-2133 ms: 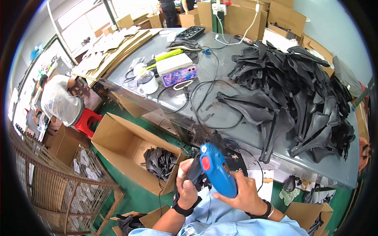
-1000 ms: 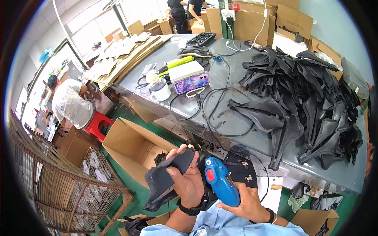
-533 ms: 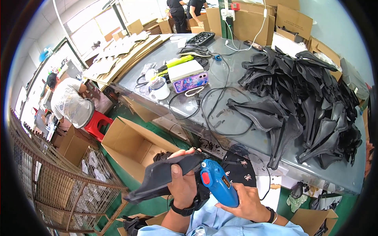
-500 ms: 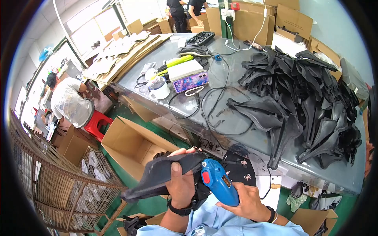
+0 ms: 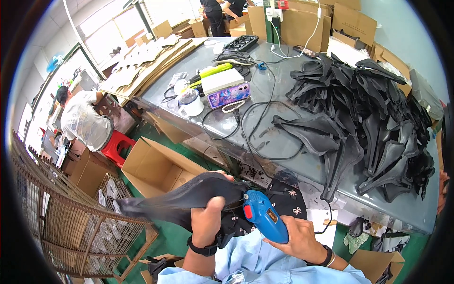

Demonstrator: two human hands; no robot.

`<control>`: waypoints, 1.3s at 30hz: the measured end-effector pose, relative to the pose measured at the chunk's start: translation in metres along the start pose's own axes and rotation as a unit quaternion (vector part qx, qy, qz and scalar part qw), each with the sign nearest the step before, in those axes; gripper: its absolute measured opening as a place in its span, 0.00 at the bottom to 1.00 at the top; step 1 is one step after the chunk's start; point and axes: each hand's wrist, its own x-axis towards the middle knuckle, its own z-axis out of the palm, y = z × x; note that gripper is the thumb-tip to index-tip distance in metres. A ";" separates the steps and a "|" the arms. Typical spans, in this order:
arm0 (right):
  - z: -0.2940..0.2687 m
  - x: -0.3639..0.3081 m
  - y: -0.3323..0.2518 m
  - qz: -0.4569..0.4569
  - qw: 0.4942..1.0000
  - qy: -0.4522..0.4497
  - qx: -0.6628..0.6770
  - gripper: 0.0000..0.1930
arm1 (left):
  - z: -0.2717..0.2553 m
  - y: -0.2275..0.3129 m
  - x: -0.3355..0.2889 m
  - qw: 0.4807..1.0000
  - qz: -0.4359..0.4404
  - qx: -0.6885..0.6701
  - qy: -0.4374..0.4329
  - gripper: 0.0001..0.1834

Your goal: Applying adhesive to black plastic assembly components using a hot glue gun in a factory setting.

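My left hand [image 5: 206,220] is closed on a black bicycle-saddle-shaped piece [image 5: 177,199], thumb on the near side and fingers behind it. The piece's narrow end points left and is blurred. In my right hand [image 5: 299,240] is a blue handheld power tool [image 5: 265,215] with a red button. The tool's head is at the right, wide end of the piece; the working tip is hidden, so I cannot tell whether it touches. A big pile of similar black pieces [image 5: 362,104] lies on the right of the table, with a loose one [image 5: 343,165] at its front.
The grey table [image 5: 274,142] carries a black cable [image 5: 242,128], a white mug [image 5: 191,105] and a purple-patterned phone [image 5: 229,96]. Below it, an open cardboard box [image 5: 158,168] stands near a wire cage basket [image 5: 90,222]. A co-worker [image 5: 87,118] sits on a red stool at left.
My left hand has moved slightly left and down, and the saddle-shaped piece has swung left, its narrow end higher. The blue tool has barely moved.
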 end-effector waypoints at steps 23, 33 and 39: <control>0.000 0.004 -0.007 0.015 0.998 -0.031 0.045 0.33 | -0.006 0.000 -0.002 0.998 -0.051 0.024 -0.004 0.12; 0.001 -0.004 0.004 -0.010 0.999 -0.046 -0.014 0.28 | -0.026 0.011 0.021 0.937 -0.121 0.258 -0.204 0.15; 0.003 0.006 -0.005 0.013 0.993 -0.055 0.107 0.31 | -0.029 -0.021 0.015 0.909 0.032 0.343 -0.233 0.18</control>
